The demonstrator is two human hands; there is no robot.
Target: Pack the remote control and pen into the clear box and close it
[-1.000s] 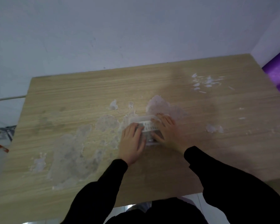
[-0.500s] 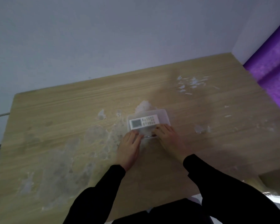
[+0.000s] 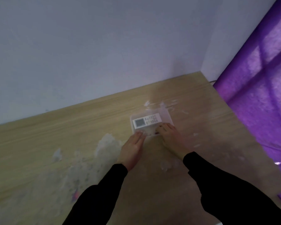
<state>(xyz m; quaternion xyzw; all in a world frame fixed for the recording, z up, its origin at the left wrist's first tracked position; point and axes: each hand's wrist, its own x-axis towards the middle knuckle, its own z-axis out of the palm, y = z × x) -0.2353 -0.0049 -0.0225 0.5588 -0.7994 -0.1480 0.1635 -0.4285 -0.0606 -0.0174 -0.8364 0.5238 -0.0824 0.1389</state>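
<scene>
The clear box [image 3: 166, 118] lies on the wooden table [image 3: 39, 135] with its lid on. A white remote control [image 3: 147, 122] with a grey screen shows through the lid. I cannot make out the pen; the picture is blurred. My left hand [image 3: 132, 149] rests flat, its fingertips on the box's near left edge. My right hand [image 3: 172, 137] lies with its fingertips on the box's near right edge. Both hands touch the box without gripping it.
White scuffed patches [image 3: 107, 145] and small white flakes [image 3: 169, 104] mark the tabletop. A grey wall [image 3: 104, 46] runs behind the table. A purple curtain [image 3: 258, 95] hangs at the right. A small reddish spot [image 3: 75, 195] lies near my left sleeve.
My hands have slid back off the top of the box to its near edge, uncovering the remote. The box has moved away from me and to the right; the camera has swung right.
</scene>
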